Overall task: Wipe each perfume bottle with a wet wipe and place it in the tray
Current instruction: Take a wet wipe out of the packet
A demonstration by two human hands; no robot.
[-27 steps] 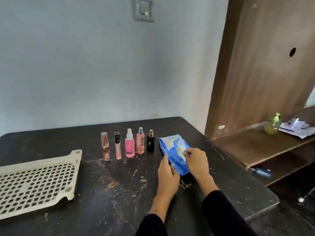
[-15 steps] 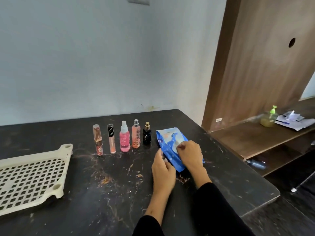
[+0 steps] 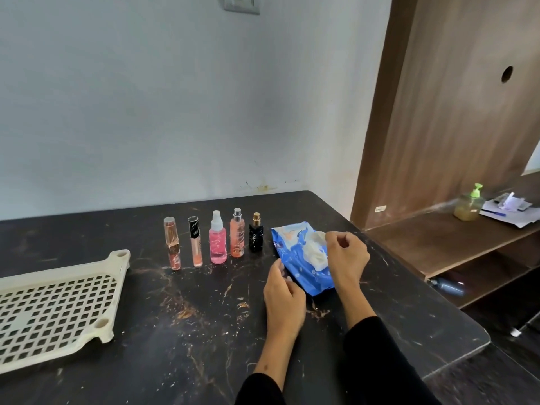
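Several perfume bottles stand in a row on the dark marble table: a tall peach one (image 3: 172,247), a slim black-capped one (image 3: 195,244), a pink spray (image 3: 217,244), an orange spray (image 3: 237,238) and a small black one (image 3: 256,236). Right of them lies a blue wet wipe pack (image 3: 304,276) with its flap peeled back and a white wipe (image 3: 315,255) showing. My left hand (image 3: 285,299) holds the pack's near left edge. My right hand (image 3: 347,258) pinches the lifted flap. A cream perforated tray (image 3: 117,287) sits at the left.
A wooden shelf unit (image 3: 438,238) stands to the right, beyond the table's edge. On it are a green-pump soap bottle (image 3: 469,206) and some papers (image 3: 508,210). A wall runs behind the bottles.
My right hand has peeled the pack's flap back toward the far end, so white wipes show. My left hand stays at the pack's left edge.
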